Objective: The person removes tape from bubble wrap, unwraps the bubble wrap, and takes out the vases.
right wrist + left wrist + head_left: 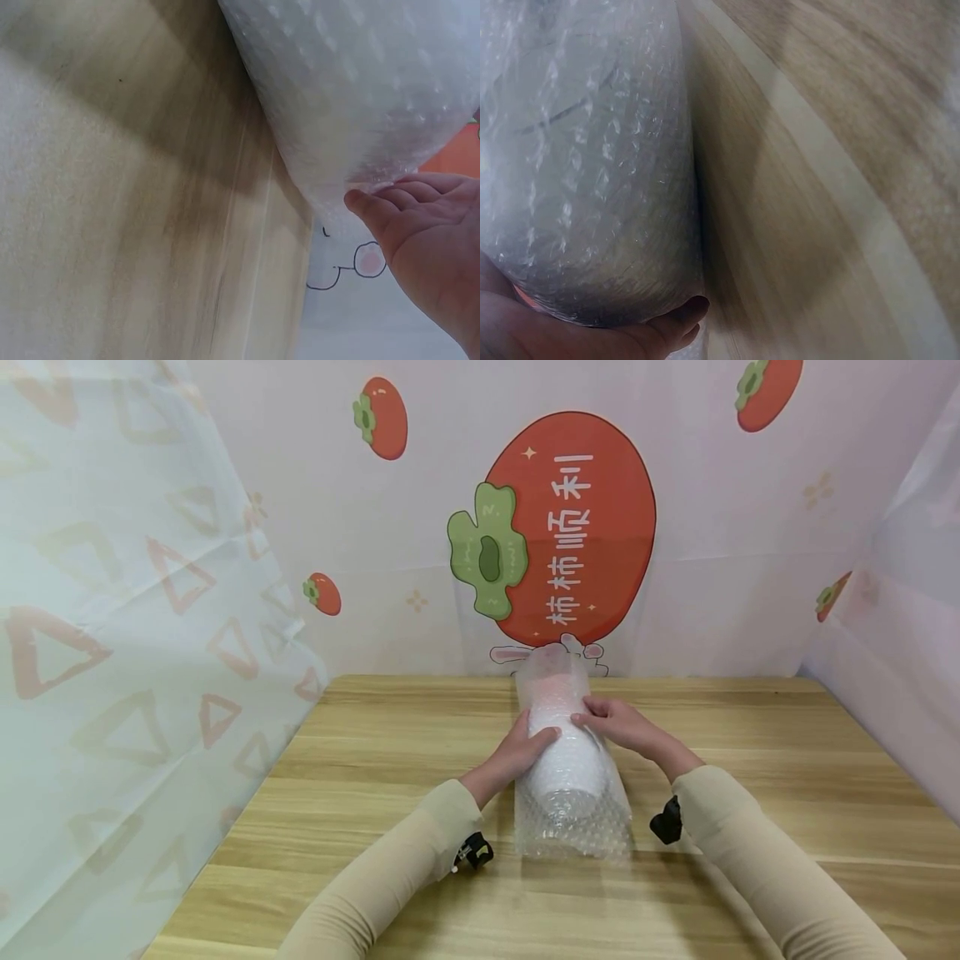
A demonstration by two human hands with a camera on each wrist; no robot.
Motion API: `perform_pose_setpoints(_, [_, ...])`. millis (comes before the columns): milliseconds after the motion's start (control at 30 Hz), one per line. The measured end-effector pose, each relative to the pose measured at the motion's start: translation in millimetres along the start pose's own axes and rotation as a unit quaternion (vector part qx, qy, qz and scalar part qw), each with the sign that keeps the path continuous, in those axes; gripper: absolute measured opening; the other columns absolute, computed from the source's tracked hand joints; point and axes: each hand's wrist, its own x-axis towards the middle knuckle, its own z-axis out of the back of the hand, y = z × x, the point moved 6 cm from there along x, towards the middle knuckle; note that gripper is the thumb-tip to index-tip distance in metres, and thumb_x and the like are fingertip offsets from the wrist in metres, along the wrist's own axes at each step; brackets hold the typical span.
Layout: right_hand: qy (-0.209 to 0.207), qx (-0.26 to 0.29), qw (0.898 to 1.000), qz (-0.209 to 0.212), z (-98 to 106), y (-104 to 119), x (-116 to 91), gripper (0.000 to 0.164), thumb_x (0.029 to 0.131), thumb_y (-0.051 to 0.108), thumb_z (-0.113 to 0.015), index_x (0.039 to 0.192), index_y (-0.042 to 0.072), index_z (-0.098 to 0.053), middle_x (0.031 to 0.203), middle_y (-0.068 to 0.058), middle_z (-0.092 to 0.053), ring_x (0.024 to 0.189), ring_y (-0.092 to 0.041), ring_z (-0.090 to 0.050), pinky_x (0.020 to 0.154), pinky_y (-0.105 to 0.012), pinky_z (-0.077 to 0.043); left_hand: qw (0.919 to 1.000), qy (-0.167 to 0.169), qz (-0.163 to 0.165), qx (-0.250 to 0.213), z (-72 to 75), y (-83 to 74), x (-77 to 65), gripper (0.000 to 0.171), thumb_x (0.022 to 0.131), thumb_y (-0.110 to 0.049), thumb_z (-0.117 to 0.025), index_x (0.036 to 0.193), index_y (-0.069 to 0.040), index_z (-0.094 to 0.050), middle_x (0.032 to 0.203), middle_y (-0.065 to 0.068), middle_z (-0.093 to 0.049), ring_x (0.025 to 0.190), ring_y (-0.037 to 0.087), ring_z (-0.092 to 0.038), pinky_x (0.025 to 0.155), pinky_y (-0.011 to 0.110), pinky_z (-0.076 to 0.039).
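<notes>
Bundle [572, 764], long axis pointed forward: left flank gripped by curled left hand [516, 752], right edge pinched by right hand [624, 725].

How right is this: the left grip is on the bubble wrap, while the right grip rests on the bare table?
The right grip is wrong: it is not resting on the table but pinches the bubble wrap, as the right wrist view shows. The rest stands: the left grip is on the bubble wrap.
</notes>
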Motion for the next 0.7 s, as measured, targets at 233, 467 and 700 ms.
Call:
perform_pose_setpoints(233, [0.021, 0.045, 0.999, 0.018, 2.0, 1.7, -0.8, 0.064, 0.101, 0.024, -0.053, 0.146, -0.012, -0.027, 0.148, -0.029, -0.033, 0.136, -0.039, -0.033, 0.106, -0.053, -0.031, 1.0, 0.001, -0.002, -0.003, -0.2, 0.9, 0.5, 0.081, 0.094, -0.049, -0.054, 0.156, -0.014, -0.016, 0.151, 0.015, -0.032, 0.133, 0.031, -0.036, 0.104, 0.05, -0.035])
perform_pose_setpoints(467, [0.041, 0.087, 0.995, 0.021, 3.0, 3.1, 2.2, 0.055, 0.1, 0.015, -0.053, 0.143, -0.014, -0.034, 0.139, -0.029, -0.045, 0.127, -0.036, -0.045, 0.104, -0.05, -0.035, 1.0, 0.002, -0.002, -0.005, -0.1, -1.1, -0.9, 0.082, 0.093, -0.049, -0.054, 0.156, -0.014, -0.016, 0.151, 0.015, -0.032, 0.133, 0.031, -0.036, 0.103, 0.05, -0.036])
perform_pose_setpoints(700, [0.039, 0.1, 0.994, 0.013, 3.5, 3.5, 2.9, 0.052, 0.099, 0.011, -0.052, 0.142, -0.015, -0.035, 0.137, -0.029, -0.047, 0.125, -0.034, -0.047, 0.103, -0.049, -0.036, 1.0, -0.002, -0.005, -0.006, -0.5, -1.7, -1.4, 0.082, 0.093, -0.048, -0.056, 0.156, -0.013, -0.017, 0.151, 0.016, -0.033, 0.133, 0.031, -0.036, 0.104, 0.05, -0.035])
